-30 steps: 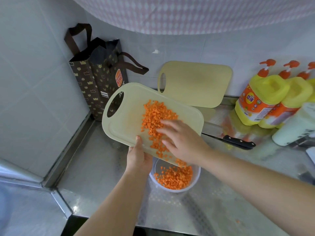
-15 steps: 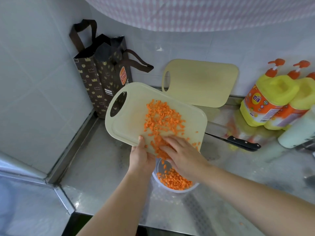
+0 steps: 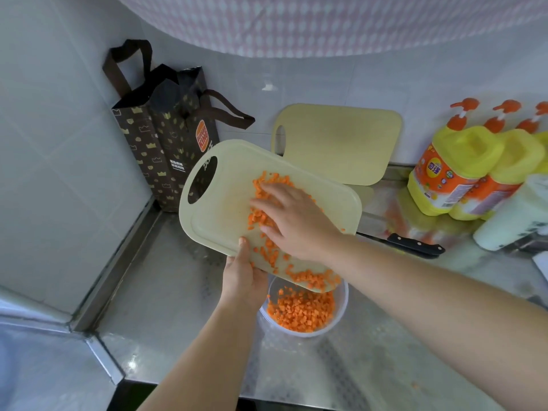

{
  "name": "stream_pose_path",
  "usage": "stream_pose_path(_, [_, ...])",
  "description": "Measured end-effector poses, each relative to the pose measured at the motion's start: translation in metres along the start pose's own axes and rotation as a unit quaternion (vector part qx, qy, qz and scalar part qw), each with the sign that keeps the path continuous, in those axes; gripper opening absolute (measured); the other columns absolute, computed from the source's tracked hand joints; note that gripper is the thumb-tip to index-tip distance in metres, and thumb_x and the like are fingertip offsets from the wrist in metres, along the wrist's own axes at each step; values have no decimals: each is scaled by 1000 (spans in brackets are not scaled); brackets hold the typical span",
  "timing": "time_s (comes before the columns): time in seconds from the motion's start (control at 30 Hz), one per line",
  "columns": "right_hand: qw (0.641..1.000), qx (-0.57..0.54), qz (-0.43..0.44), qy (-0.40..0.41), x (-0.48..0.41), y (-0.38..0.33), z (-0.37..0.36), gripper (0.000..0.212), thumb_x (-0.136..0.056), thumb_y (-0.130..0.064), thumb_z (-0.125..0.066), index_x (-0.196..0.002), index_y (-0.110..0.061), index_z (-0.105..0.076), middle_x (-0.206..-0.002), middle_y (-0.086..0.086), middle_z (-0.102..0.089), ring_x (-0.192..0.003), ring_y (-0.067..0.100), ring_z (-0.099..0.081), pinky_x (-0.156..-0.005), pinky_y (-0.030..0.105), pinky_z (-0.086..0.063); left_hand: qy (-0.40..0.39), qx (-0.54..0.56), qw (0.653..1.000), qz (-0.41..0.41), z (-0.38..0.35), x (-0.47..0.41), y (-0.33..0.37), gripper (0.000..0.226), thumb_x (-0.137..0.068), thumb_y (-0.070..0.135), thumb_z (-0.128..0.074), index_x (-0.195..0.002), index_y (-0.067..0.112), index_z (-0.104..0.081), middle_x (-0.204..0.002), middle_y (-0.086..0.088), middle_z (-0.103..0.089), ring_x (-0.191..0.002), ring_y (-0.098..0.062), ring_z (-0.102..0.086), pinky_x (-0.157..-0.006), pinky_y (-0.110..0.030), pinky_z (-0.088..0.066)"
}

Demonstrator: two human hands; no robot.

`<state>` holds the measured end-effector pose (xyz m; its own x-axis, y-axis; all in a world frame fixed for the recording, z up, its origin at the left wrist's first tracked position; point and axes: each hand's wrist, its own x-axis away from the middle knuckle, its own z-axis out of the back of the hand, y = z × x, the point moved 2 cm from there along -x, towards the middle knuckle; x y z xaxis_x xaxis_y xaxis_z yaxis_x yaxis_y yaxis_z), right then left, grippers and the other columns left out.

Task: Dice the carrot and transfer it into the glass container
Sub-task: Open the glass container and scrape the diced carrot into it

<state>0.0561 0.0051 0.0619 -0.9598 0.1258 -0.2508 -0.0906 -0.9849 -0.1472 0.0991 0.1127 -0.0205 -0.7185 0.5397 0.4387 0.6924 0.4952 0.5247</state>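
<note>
Two hands divide the work: left hand (image 3: pixel 241 280) pinches the tilted cutting board (image 3: pixel 225 209), thumb above, fingers presumably beneath, so dice slide; right hand (image 3: pixel 293 221), fingers spread, rakes diced carrot (image 3: pixel 268 182) into the part-filled glass container (image 3: pixel 345 298) below.

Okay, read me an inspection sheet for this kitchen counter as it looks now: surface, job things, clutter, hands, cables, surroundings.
Surface: steel counter, one stray carrot bit near the front edge.
Job's things: cutting board tilted over glass container; diced carrot partly in it, partly on the board.
Clutter: knife lying flat; second cutting board leaning at the back; yellow pump bottles; white bottle; Burger King bag.
Hands: left hand grips the board's lower edge; right hand lies flat on the carrot.
Cables: nothing seen.
Surroundings: tiled wall, pink patterned cloth overhead.
</note>
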Motion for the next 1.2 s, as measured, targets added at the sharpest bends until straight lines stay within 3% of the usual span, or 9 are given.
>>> stream_pose_path(0.17, [993, 75, 1, -91, -19, -6, -10, 47, -97, -38, -44, -142, -23, -39, -158, 7, -13, -145, 28, -8, -117, 46, -12, 6, -18, 1000, 12, 0, 5, 2, 27, -101, 24, -41, -125, 21, -54, -110, -1, -69, -91, -14, -69, -68, -34, -56])
stream_pose_path(0.33, [996, 51, 62, -23, 45, -9, -38, 40, -86, -22, -64, -123, -8, -59, -140, 14, -47, -130, 33, -42, -107, 45, -37, 4, -14, 1000, 21, 3, 5, 0, 37, -101, 25, -40, -136, 16, -47, -121, -9, -64, -92, -18, -68, -66, -30, -58])
stream_pose_path(0.5, [994, 68, 88, 2, 97, -4, -54, 37, -87, -31, -46, -113, -13, -66, -129, 5, -58, -125, 22, -41, -109, 35, -31, 8, -15, 1000, 17, -3, 6, 0, 37, -101, 25, -41, -136, 15, -47, -111, -6, -67, -81, -16, -71, -57, -26, -56])
stream_pose_path(0.57, [992, 69, 103, 12, 116, 1, -56, 30, -84, -27, -57, -111, -16, -66, -126, 1, -59, -122, 20, -43, -108, 33, -29, 7, -12, 1000, 11, -5, 7, 0, 36, -101, 23, -41, -136, 16, -46, -112, -4, -66, -84, -16, -70, -57, -28, -56])
stream_pose_path(0.63, [993, 41, 108, 24, 130, 6, -54, 26, -80, -21, -68, -106, -18, -68, -121, -1, -62, -116, 18, -46, -101, 32, -35, 8, -16, 1000, 9, -5, 7, 1, 36, -101, 23, -41, -136, 16, -46, -113, -4, -66, -89, -16, -68, -63, -32, -56])
stream_pose_path(0.73, [993, -4, 108, 53, 116, 11, -35, 19, -85, -21, -58, -99, -18, -70, -114, 0, -64, -104, 22, -55, -85, 37, -47, 20, -20, 1000, 10, -5, 7, 1, 35, -101, 22, -42, -135, 15, -47, -123, -7, -63, -92, -17, -67, -67, -34, -54])
stream_pose_path(0.87, [998, 0, 16, 68, 33, 19, 6, 34, -90, -24, -56, -122, -17, -61, -137, 11, -50, -122, 33, -48, -99, 46, -41, 20, 2, 1000, 3, -7, 10, 1, 31, -101, 19, -42, -131, 13, -49, -103, -1, -69, -78, -13, -71, -56, -29, -56])
stream_pose_path(1.03, [993, 67, -40, -83, -21, 31, 13, 53, -97, -40, -45, -147, -29, -30, -159, 4, -8, -145, 26, -8, -117, 44, -15, 8, 7, 1000, -4, -8, 14, 2, 29, -101, 19, -41, -129, 16, -50, -94, 2, -72, -77, -13, -72, -56, -31, -56])
stream_pose_path(1.2, [996, 42, -2, -78, 44, 30, -20, 52, -92, -27, -58, -140, -12, -44, -152, 12, -31, -139, 32, -29, -113, 46, -30, -3, 21, 1000, -2, -6, 12, 2, 33, -102, 20, -40, -133, 16, -48, -117, -7, -65, -90, -20, -70, -63, -36, -57])
